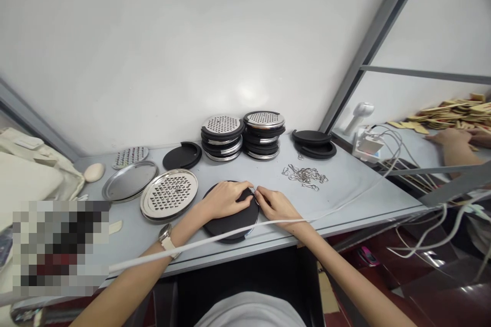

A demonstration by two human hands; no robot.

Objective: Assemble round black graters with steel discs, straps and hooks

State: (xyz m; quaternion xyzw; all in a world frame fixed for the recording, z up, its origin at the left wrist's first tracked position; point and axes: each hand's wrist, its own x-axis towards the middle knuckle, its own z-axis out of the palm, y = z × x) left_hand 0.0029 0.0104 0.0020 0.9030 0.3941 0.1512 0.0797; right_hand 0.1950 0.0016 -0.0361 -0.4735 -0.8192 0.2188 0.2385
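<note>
A black round disc with a strip of shiny metal at its rim lies flat near the table's front edge. Across its top rests my left hand, thumb and fingers closing on the disc's right rim. Right beside that rim, my right hand pinches a small metal clip, mostly covered by the fingertips. Both hands' fingertips almost meet there. Loose metal clips form a pile to the right. Left of the disc sits a round metal grater plate, its perforated face upward.
Two stacks of graters in black holders stand against the wall. Black holders lie at right, another at left, near a metal lid. A white cable crosses before my arms. A co-worker's hands show far right.
</note>
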